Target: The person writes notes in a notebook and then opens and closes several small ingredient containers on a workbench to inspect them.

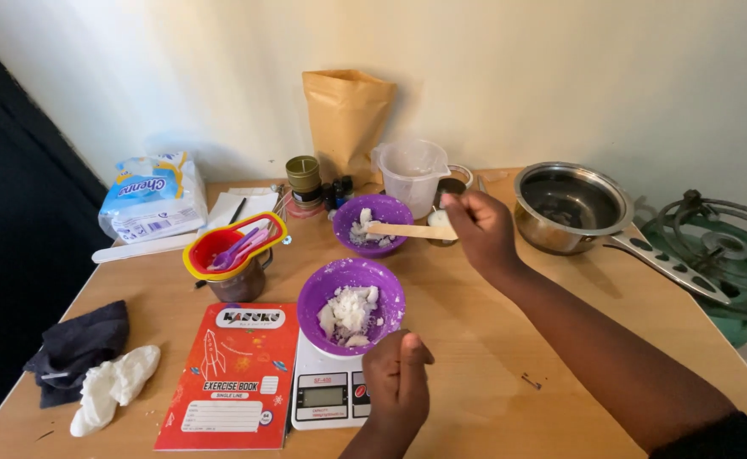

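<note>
A: The right hand (480, 223) is closed around a wooden stick (409, 230), its tip in the far bowl (372, 223) among white chunks (362, 228)

B: And the left hand (399, 380)?

A: Curled shut against the near bowl (350, 304) on the scale (328, 392); I can't tell whether it grips the rim

B: Best to lift small lumps, keep the stick level, and steady that near bowl so the scale isn't nudged

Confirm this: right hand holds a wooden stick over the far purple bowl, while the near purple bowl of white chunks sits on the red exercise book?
Not quite. In the head view, the near purple bowl sits on the white kitchen scale, beside the red exercise book. The rest holds.
</note>
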